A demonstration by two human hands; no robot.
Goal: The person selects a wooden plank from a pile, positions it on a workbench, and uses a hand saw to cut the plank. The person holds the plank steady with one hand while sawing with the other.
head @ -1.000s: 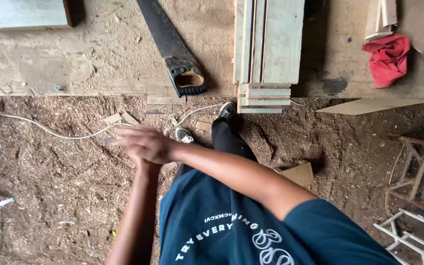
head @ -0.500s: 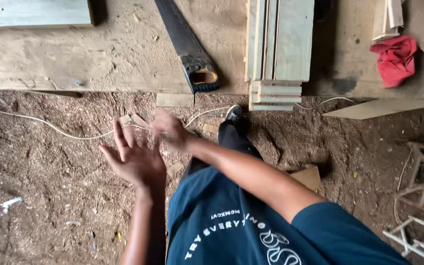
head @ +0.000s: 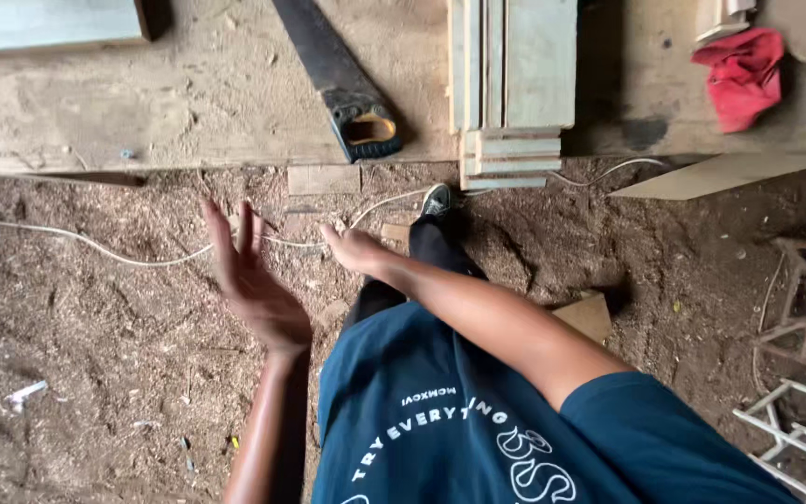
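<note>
Head view: the left hand [head: 254, 280] is spread open and empty, the right hand [head: 354, 248] loosely open, both hovering apart above the sawdust floor [head: 95, 373] near a white cord [head: 95, 247]; a handsaw [head: 338, 84] lies far on the desk [head: 188, 103]

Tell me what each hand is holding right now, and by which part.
Nothing is held. The left hand is open with fingers spread; the right hand is empty too, both above the sawdust floor.

The person wore a dark teal T-shirt [head: 440, 420] with curved white lettering, short sleeves, black trousers [head: 422, 261] and a dark shoe [head: 437, 199].
</note>
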